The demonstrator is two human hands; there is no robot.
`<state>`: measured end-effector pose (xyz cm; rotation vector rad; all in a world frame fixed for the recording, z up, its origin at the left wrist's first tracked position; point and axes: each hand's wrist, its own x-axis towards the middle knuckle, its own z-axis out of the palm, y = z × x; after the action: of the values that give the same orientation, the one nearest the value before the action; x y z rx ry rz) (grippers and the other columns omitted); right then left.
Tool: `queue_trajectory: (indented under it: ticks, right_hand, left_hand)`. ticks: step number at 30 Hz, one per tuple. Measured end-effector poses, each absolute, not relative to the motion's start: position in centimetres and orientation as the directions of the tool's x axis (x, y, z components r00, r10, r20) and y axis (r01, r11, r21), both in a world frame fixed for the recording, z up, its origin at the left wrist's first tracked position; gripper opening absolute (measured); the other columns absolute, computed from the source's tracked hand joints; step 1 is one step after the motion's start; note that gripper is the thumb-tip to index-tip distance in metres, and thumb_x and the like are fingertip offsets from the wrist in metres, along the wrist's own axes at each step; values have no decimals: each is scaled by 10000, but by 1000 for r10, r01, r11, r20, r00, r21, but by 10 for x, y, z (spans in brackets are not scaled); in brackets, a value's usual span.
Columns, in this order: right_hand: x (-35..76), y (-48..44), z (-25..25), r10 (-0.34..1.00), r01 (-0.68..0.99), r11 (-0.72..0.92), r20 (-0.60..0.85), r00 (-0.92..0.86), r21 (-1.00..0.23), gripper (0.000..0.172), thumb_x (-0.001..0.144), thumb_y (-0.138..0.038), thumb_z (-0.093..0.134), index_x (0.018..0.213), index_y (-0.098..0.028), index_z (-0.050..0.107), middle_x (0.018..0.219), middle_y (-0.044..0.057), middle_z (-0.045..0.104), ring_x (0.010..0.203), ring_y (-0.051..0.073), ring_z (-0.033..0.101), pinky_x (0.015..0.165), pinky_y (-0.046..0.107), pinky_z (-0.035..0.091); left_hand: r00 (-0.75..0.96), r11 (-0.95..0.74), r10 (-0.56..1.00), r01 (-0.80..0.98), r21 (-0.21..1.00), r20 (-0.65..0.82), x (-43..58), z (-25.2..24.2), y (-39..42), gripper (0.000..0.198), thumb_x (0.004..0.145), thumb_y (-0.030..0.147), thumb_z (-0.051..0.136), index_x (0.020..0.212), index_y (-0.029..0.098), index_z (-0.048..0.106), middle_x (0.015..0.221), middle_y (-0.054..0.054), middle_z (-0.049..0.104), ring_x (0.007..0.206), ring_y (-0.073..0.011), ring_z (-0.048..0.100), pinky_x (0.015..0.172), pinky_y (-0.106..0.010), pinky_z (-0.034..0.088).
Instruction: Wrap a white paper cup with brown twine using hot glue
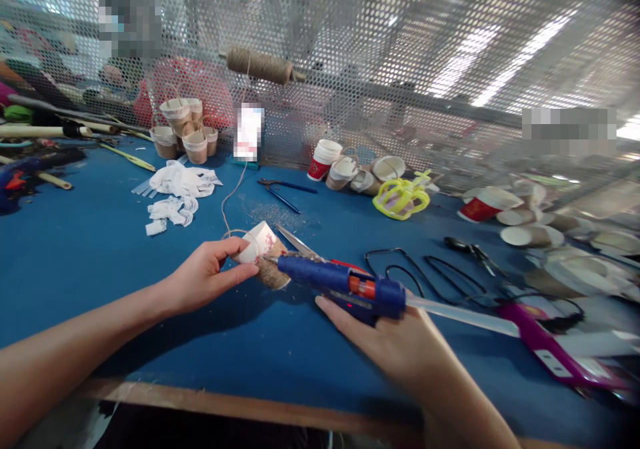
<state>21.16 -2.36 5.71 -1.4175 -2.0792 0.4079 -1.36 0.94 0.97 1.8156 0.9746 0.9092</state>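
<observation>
My left hand (213,275) grips a paper cup (256,241) by its rim, the cup tilted on its side. Brown twine (273,274) is wound round the cup's lower part. From the cup a loose strand runs up towards a spool of twine (260,65) mounted on the mesh. My right hand (385,342) is wrapped round a blue hot glue gun (325,275), a clear glue stick (465,317) poking out of its rear. The gun's nozzle is at the cup beside the twine; whether it touches is unclear. Scissors (295,241) lie just behind, their handles partly covered by the gun.
Twine-wrapped cups (195,147) are stacked at back left near white paper strips (183,181). Blue pliers (285,192) lie mid-table. Further cups (324,159), a yellow woven piece (401,197), black cable (400,262) and a purple power strip (545,349) occupy the right. Perforated mesh (390,49) borders the back.
</observation>
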Motion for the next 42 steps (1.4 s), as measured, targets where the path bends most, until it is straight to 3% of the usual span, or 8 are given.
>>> queue_trajectory:
  ticks: [7,13,19,24,29,33,38,42]
  right_hand:
    - [205,-26,57,936,743,346,266,-232,-572,117,688,-274,557,642,-192,627,617,29,684,551,187,647,500,255,533]
    - [213,-23,57,934,752,350,267,-237,-559,110,708,-298,559,701,-213,628,668,7,685,620,187,649,597,281,544]
    - [223,-20,61,959,781,279,208,-193,-558,199,702,-398,561,622,-217,583,549,-8,619,499,168,580,490,294,509]
    - [221,-20,67,967,772,254,146,-208,-583,170,738,-379,539,684,-229,598,589,-7,635,540,166,599,489,262,505]
    - [219,-19,68,953,754,302,200,-227,-583,150,751,-345,517,765,-238,621,649,-5,652,622,172,622,541,253,511]
    - [217,-19,68,961,746,274,199,-191,-607,161,757,-341,500,704,-233,608,530,-20,589,481,137,557,449,233,465]
    - [218,-15,68,984,692,175,98,-149,-701,200,714,-371,573,583,-223,543,364,-50,441,349,108,408,403,249,398]
    - [220,-8,66,987,546,61,-30,-155,-836,254,714,-414,581,599,-195,527,355,-61,410,347,84,376,394,234,356]
  left_hand:
    - [405,-349,889,297,889,214,-13,11,9,168,800,268,505,821,121,584,793,-37,588,712,-131,499,661,-253,406]
    - [422,-397,868,272,877,262,-13,13,9,142,805,238,487,830,128,574,828,-44,580,750,-140,508,692,-260,413]
    - [459,-445,835,241,863,303,-15,14,8,111,812,217,475,793,135,546,778,-24,534,707,-124,480,648,-234,404]
    - [472,-471,817,213,856,332,-15,16,7,104,811,197,476,763,127,536,760,-23,535,706,-124,489,649,-231,401]
    - [483,-497,801,208,843,353,-16,15,8,93,815,185,477,782,124,539,768,-26,545,709,-123,492,646,-229,401]
    - [495,-499,794,198,843,354,-17,13,9,87,822,178,474,796,126,540,776,-25,541,710,-117,486,648,-221,401]
    - [490,-506,788,173,845,372,-16,13,7,82,815,165,475,761,133,529,751,-17,526,712,-119,472,644,-218,393]
    - [482,-501,796,184,846,366,-15,13,7,91,805,171,488,724,137,514,743,-11,513,718,-119,464,658,-221,390]
